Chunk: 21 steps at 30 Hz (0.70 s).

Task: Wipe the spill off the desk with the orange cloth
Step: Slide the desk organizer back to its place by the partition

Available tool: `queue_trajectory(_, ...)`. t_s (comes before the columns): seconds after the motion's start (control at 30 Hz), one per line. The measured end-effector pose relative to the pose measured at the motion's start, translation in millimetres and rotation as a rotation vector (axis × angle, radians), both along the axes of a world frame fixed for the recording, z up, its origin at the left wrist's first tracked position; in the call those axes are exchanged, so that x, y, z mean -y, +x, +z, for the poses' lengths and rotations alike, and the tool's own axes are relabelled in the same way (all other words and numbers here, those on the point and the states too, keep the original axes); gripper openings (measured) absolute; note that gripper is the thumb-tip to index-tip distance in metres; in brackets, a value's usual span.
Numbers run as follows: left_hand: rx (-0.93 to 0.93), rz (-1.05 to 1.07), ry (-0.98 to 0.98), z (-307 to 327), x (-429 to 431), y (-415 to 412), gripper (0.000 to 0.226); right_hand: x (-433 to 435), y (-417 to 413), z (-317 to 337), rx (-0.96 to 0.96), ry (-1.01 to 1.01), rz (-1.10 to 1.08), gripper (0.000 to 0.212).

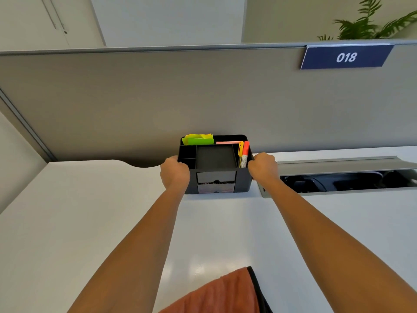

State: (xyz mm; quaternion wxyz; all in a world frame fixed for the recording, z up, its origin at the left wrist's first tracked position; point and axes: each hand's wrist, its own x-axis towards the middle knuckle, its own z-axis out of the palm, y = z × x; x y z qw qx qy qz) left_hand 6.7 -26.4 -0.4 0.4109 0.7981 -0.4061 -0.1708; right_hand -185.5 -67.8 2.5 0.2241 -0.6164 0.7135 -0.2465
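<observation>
Right now both hands clasp the black desk organiser (215, 168), left hand (174, 171) and right hand (262, 167) on opposite ends; the orange cloth (216, 294) lies untouched near the body, between the forearms.

Orange cloth (222, 292), black organizer (215, 164)

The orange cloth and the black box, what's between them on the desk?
Nothing: in the head view, only bare white desk separates the orange cloth from the black box.

Grey partition (135, 105) with blue sign (345, 57), plant (370, 23) behind.
</observation>
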Motion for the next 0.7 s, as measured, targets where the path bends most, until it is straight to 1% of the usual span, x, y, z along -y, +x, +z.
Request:
queue_trajectory(0.13,0.016,-0.003,-0.013,-3.0,-0.1,0.2,0.028,-0.1,-1.6,-3.1,-0.016,-0.001,-0.007,0.027)
queue_trajectory(0.23,-0.008,-0.008,-0.001,-3.6,-1.4,1.5,0.031,0.4,-2.9,-2.9,-0.008,0.017,-0.002,0.028)
queue_trajectory(0.33,-0.014,-0.040,0.015,-0.5,-8.0,2.6,0.042,0.6,-6.3,-1.0,0.050,0.084,0.037,0.041)
queue_trajectory(0.4,-0.011,-0.049,0.031,2.0,-19.6,2.5,0.048,-7.2,-8.4,2.8,0.048,0.099,0.041,0.049)
queue_trajectory(0.47,-0.023,-0.069,0.070,1.5,-36.3,2.2,0.047,-22.0,-11.3,7.1,0.081,0.047,-0.014,0.051)
queue_trajectory(0.5,-0.014,-0.071,0.092,-0.2,-43.7,2.8,0.045,-28.9,-13.3,7.9,0.115,-0.001,-0.047,0.049)
queue_trajectory(0.57,-0.060,-0.064,0.106,-2.0,-65.8,1.5,0.042,-50.5,-18.8,9.6,0.170,-0.085,-0.097,0.043)
queue_trajectory(0.6,-0.068,-0.069,0.104,-2.5,-79.8,0.8,0.041,-64.3,-22.2,10.7,0.184,-0.098,-0.096,0.041)
queue_trajectory(0.67,-0.040,-0.174,0.153,-7.0,-105.5,0.3,0.041,-92.5,-28.1,11.3,0.190,-0.033,-0.038,0.043)
queue_trajectory(0.7,-0.032,-0.264,0.223,-10.8,-114.5,0.7,0.041,-106.1,-29.3,11.2,0.184,0.034,0.020,0.045)
